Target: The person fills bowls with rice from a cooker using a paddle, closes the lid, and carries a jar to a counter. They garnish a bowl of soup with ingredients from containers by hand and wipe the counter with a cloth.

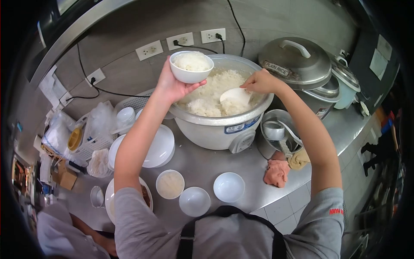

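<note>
My left hand (172, 84) grips a small white bowl (192, 76) heaped with cooked rice (191, 61), raised over the left rim of a large rice cooker (202, 128). In my right hand (261, 82) is a white rice paddle (236, 96), its blade down in the rice (224, 80) inside the cooker. Below on the steel counter (198, 166) stand a bowl with rice in it (170, 184) and two white bowls without rice, one in the middle (194, 201) and another to the right (229, 187).
Right of the cooker are a metal pot (282, 123) with utensils, a pink cloth (277, 173) and a large lidded rice pot (297, 60). Stacked white bowls (159, 146) and a plastic basket (92, 142) sit left. A co-worker's arm (92, 233) shows at lower left.
</note>
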### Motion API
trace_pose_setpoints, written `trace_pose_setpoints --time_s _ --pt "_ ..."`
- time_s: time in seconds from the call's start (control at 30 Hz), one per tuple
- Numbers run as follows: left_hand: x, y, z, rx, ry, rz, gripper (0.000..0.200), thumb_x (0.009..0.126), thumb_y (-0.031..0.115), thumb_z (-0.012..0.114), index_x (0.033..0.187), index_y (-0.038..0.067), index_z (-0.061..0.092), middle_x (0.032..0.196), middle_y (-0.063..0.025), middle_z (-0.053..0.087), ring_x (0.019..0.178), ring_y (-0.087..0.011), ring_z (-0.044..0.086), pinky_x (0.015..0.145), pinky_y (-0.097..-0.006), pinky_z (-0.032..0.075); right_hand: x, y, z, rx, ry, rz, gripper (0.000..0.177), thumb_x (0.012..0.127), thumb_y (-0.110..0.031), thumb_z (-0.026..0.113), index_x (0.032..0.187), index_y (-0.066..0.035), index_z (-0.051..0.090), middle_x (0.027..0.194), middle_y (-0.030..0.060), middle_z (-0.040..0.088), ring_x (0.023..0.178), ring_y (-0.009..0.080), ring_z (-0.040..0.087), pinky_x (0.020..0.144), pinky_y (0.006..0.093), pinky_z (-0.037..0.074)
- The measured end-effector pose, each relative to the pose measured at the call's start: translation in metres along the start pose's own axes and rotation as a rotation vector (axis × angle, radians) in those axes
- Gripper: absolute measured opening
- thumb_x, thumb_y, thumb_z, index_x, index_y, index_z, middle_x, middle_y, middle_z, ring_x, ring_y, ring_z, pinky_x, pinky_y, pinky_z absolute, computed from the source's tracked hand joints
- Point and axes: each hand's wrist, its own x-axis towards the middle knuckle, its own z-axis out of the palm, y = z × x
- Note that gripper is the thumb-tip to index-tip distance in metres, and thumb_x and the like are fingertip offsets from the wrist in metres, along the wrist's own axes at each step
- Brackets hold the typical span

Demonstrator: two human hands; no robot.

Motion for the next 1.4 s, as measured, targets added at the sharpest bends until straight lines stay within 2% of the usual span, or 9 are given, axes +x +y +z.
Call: trace_pose_setpoints --time_s 0.07,0.17,0.5,0.57,0.87,0.93,1.0,1.13,1.4 --pt "0.004 0.001 0.001 -0.013 -0.035 -0.013 0.076 0.083 0.063 0.014 0.125 0.004 0.036 0.111 -0.0236 0.05 0.086 -0.0413 0.058 0.06 -0.0366 0.057 0.0 -0.001 0.0 0.036 0.01 0.0 0.019 0.071 -0.02 0.059 0.087 -0.017 0.07 0.069 0.0038 0.065 0.067 0.0124 0.055 0.079 0.0306 0.035" --pt "0.008 0.001 0.005 -0.021 0.005 -0.002 0.074 0.083 0.062 0.016 0.125 0.004 0.037 0.111 -0.0234 0.05 0.085 -0.0411 0.058 0.06 -0.0366 0.057 0.002 -0.017 0.011 0.4 -0.12 0.091 0.023 0.072 -0.016 0.058 0.093 -0.013 0.068 0.066 -0.0005 0.059 0.057 0.0077 0.05 0.052 0.0232 0.043" --pt "0.005 0.005 -0.003 -0.01 -0.001 0.012 0.072 0.082 0.062 0.021 0.125 0.007 0.038 0.113 -0.0213 0.049 0.09 -0.0419 0.056 0.062 -0.0373 0.056 0.005 -0.007 0.004 0.477 -0.307 0.219 0.028 0.071 -0.013 0.056 0.096 -0.01 0.067 0.072 0.0013 0.061 0.054 0.0078 0.047 0.049 0.0195 0.04" --pt "0.002 0.006 -0.003 0.009 0.026 0.039 0.071 0.082 0.062 0.022 0.125 0.008 0.038 0.114 -0.0206 0.05 0.09 -0.0419 0.056 0.063 -0.0379 0.056 -0.001 0.002 -0.005 0.61 -0.23 0.215 0.022 0.073 -0.023 0.06 0.086 -0.007 0.068 0.055 0.0 0.05 0.047 0.0093 0.042 0.042 0.0246 0.032" --pt "0.002 0.005 -0.014 0.128 0.117 0.035 0.067 0.082 0.062 0.026 0.123 0.012 0.042 0.113 -0.0167 0.052 0.089 -0.0399 0.057 0.063 -0.0386 0.055 0.009 0.008 -0.029 0.867 0.116 0.289 0.028 0.075 -0.013 0.051 0.098 -0.005 0.065 0.063 -0.0016 0.049 0.054 0.0078 0.04 0.047 0.021 0.032" --pt "0.005 0.002 -0.013 0.151 0.114 0.013 0.066 0.082 0.061 0.025 0.124 0.013 0.04 0.116 -0.0148 0.051 0.095 -0.037 0.055 0.068 -0.0407 0.054 0.008 -0.016 -0.041 0.729 0.196 0.306 0.028 0.077 -0.017 0.052 0.099 -0.008 0.065 0.063 0.0032 0.054 0.057 0.0115 0.048 0.049 0.0244 0.036" --pt "0.012 -0.005 -0.005 0.127 0.133 0.024 0.065 0.083 0.06 0.025 0.125 0.012 0.04 0.118 -0.0148 0.049 0.098 -0.0379 0.054 0.07 -0.0428 0.053 0.013 -0.035 -0.04 0.162 0.647 0.147 0.03 0.077 -0.019 0.051 0.103 -0.01 0.063 0.068 0.0088 0.059 0.063 0.0182 0.056 0.059 0.0301 0.04" --pt "0.018 -0.021 0.019 0.065 0.161 0.082 0.06 0.088 0.055 0.022 0.127 0.011 0.035 0.125 -0.0134 0.042 0.111 -0.035 0.044 0.084 -0.05 0.045 0.015 -0.077 -0.024 -0.539 0.736 0.074 0.026 0.072 -0.016 0.054 0.096 -0.008 0.063 0.068 0.0063 0.06 0.068 0.0207 0.057 0.07 0.034 0.036" --pt "0.011 -0.024 0.042 0.106 0.183 0.159 0.057 0.09 0.051 0.019 0.127 0.01 0.034 0.125 -0.0133 0.041 0.115 -0.0311 0.041 0.091 -0.0504 0.038 -0.009 -0.104 0.006 -0.616 1.063 -0.262 0.027 0.065 -0.01 0.053 0.091 -0.006 0.06 0.061 0.0025 0.052 0.063 0.0184 0.052 0.072 0.0334 0.036"
